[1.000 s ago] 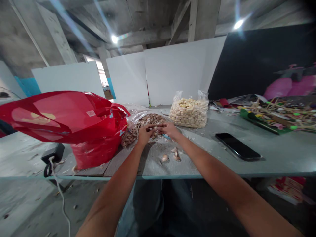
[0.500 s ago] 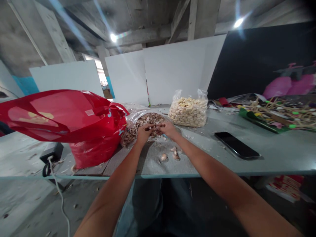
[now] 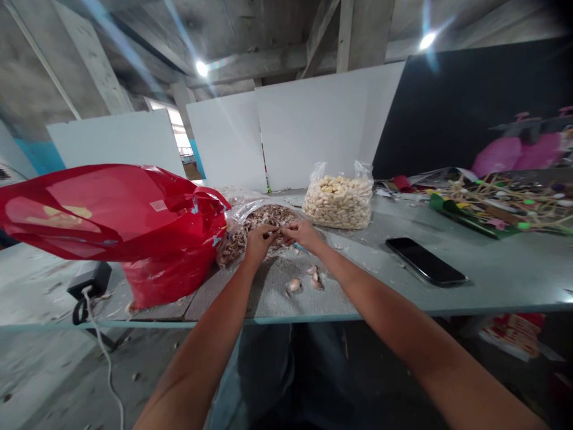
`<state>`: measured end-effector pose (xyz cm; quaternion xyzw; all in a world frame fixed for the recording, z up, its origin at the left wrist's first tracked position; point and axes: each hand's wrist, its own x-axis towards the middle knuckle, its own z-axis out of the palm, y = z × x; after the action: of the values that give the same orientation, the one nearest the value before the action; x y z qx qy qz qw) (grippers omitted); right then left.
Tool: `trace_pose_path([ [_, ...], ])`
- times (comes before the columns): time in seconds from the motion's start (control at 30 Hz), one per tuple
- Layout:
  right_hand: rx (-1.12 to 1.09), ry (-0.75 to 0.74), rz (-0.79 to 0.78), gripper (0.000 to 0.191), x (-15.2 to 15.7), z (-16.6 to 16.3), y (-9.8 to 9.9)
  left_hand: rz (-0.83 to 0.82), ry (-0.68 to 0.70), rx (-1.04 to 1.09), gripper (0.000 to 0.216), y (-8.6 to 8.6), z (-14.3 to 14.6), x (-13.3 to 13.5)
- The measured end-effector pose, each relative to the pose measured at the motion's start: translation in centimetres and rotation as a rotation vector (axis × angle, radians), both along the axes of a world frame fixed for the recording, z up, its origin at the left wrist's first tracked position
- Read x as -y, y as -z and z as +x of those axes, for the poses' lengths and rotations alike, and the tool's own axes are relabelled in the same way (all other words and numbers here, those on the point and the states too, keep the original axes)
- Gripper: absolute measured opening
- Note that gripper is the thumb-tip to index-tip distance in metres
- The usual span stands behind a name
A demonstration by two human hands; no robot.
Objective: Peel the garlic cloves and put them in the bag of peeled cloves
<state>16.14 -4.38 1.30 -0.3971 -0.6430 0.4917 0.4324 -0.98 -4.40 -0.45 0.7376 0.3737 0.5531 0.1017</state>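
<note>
My left hand (image 3: 259, 242) and my right hand (image 3: 302, 234) meet fingertip to fingertip, both closed in a pinch. Between them is a small thing, apparently a garlic clove, mostly hidden by the fingers. Just behind and below the hands lies an open clear plastic bag (image 3: 242, 209) full of brownish garlic skins (image 3: 233, 248). Nearer to me, several unpeeled garlic cloves (image 3: 294, 285) rest on the table. A clear bag of peeled garlic cloves (image 3: 338, 203) stands upright beyond my right hand.
On the left a large red bag (image 3: 165, 275) stands beside a black power adapter (image 3: 92, 279) with a white cable. A phone (image 3: 425, 261) lies to the right, before a pile of craft sticks and a green sheet (image 3: 470, 220). White panels (image 3: 331, 125) rise behind the table (image 3: 367, 283).
The whole view has shifted slightly left. Both hands stay pinched together over the skins, with only slight finger movement.
</note>
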Motion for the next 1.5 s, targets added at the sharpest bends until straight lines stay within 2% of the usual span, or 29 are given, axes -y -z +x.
trace_pose_path([
  [0.13, 0.060, 0.027, 0.023, 0.018, 0.1, 0.1, -0.2, 0.033, 0.011, -0.047, 0.015, -0.3, 0.1, 0.3],
  [0.3, 0.018, 0.015, 0.045, 0.021, 0.1, 0.1, -0.3, 0.050, -0.014, -0.080, 0.016, -0.5, 0.2, 0.5],
  [0.4, 0.088, 0.033, 0.059, 0.021, -0.2, -0.1, 0.0, 0.052, -0.011, -0.114, 0.017, -0.4, 0.2, 0.4],
  [0.57, 0.225, 0.141, 0.216, 0.020, -0.7, -0.7, 0.8, 0.088, -0.021, -0.164, 0.018, -0.1, 0.1, 0.3],
  [0.67, 0.242, 0.207, 0.339, 0.017, -0.7, -0.9, 1.0, 0.109, -0.018, -0.167, 0.019, 0.0, 0.1, 0.2],
  [0.77, 0.210, 0.219, 0.372, 0.015, -0.9, -1.0, 1.1, 0.095, -0.029, -0.130, 0.019, 0.0, 0.2, 0.2],
  [0.87, 0.117, 0.171, 0.332, 0.015, -1.2, -0.9, 1.3, 0.033, -0.042, -0.033, 0.018, 0.1, 0.5, 0.2],
  [0.97, 0.025, 0.147, 0.279, 0.015, -1.5, -0.8, 1.5, -0.098, -0.030, 0.123, 0.021, 0.2, 0.9, 0.1],
  [1.1, -0.062, 0.112, 0.230, 0.013, -1.4, -0.9, 1.3, -0.297, 0.057, 0.285, 0.035, 0.0, 1.1, 0.1],
  [1.23, -0.113, 0.103, 0.224, 0.011, -1.3, -0.8, 1.3, -0.402, 0.131, 0.427, 0.047, -0.4, 1.3, 0.3],
  [1.33, -0.078, 0.144, 0.242, 0.010, -1.5, -0.4, 1.4, -0.462, 0.183, 0.536, 0.053, -0.4, 1.4, 0.4],
  [1.5, 0.117, 0.267, 0.332, 0.013, -1.6, 0.2, 1.3, -0.526, 0.259, 0.607, 0.057, -0.3, 1.3, 0.4],
])
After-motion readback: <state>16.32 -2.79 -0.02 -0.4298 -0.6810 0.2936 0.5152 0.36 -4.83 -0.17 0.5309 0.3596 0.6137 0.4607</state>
